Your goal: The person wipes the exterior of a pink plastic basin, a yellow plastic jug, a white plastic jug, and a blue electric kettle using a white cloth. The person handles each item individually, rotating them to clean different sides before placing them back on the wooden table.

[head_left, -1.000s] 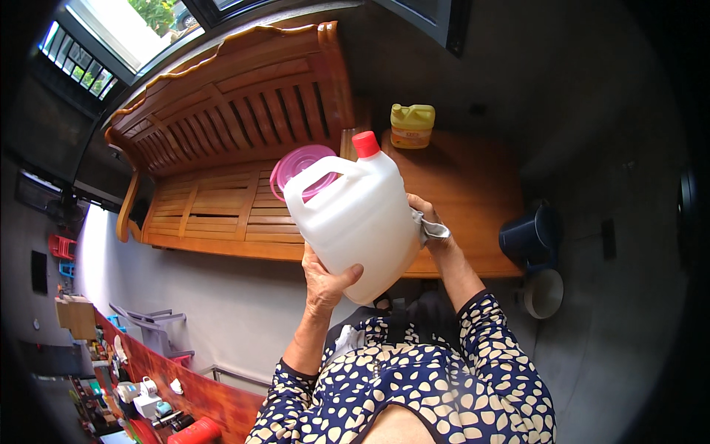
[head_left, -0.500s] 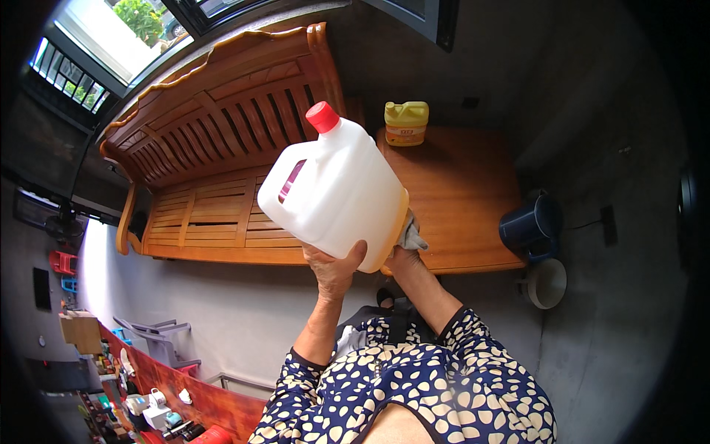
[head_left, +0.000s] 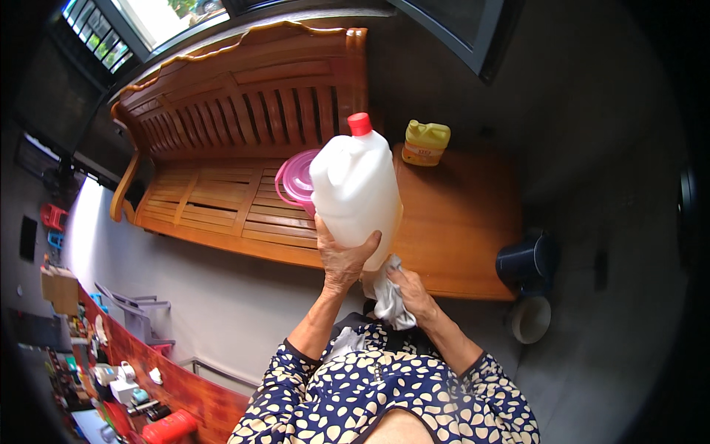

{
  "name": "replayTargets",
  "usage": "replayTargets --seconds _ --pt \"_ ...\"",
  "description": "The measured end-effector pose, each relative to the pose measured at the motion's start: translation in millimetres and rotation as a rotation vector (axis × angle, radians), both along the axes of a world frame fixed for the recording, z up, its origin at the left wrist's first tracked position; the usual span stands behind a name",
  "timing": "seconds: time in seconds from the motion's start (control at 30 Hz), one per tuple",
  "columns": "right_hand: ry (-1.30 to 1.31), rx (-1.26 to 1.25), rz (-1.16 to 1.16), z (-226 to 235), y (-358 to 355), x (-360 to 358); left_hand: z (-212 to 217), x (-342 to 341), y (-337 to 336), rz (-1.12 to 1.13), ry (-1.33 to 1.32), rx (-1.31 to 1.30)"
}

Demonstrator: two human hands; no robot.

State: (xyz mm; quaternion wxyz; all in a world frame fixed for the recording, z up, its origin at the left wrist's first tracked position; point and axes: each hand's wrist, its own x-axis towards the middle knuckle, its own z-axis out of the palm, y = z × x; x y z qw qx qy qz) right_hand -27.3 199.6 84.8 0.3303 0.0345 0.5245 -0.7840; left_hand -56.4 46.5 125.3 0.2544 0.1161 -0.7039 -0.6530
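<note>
A large white plastic jug [head_left: 356, 189] with a red cap is held up in front of me, nearly upright with its cap at the far end. My left hand [head_left: 345, 259] grips its lower left side, thumb spread across the near face. At the jug's lower right, my right hand [head_left: 412, 290] is closed on a pale grey cloth [head_left: 393, 296], which hangs down beneath the jug's base. The cloth's upper end touches the jug near its bottom. Some of my right fingers are hidden behind the cloth.
Behind the jug, a pink lidded bucket [head_left: 297, 176] sits on a wooden bench [head_left: 200, 200]. A yellow jug [head_left: 427, 143] stands on the wooden side table [head_left: 458, 229]. Right of it are a dark blue kettle [head_left: 523, 260] and a pale bucket [head_left: 530, 320]. A red table [head_left: 214, 403] holds clutter, lower left.
The white jug has turned and stands more upright, its handle opening no longer showing. My right hand has come out from behind its base with the cloth. The pink bucket is now more visible.
</note>
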Motion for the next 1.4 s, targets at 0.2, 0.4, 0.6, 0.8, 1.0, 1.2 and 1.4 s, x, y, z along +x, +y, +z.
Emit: replayTargets --seconds 0.2,0.4,0.6,0.8,1.0,1.2,1.4 --pt "1.131 0.331 -0.405 84 -8 -37 8 7 3 -0.036 0.064 -0.056" --pt "1.815 0.895 -0.278 95 -43 -55 -41 10 7 -0.045 0.022 -0.371" --pt "1.808 0.811 -0.205 74 -32 -39 -23 23 -1 -0.072 0.038 -0.280" --pt "1.643 0.657 -0.141 68 -10 -33 -17 24 3 -0.192 -0.016 0.002" --pt "0.893 0.392 -0.377 72 13 -34 -37 18 11 -0.194 0.053 -0.214" --pt "0.648 0.539 -0.330 63 31 -71 -78 -1 32 -0.069 0.334 -0.704" --pt "0.462 0.515 -0.239 28 54 -96 -116 -3 57 -0.134 0.245 -0.735"
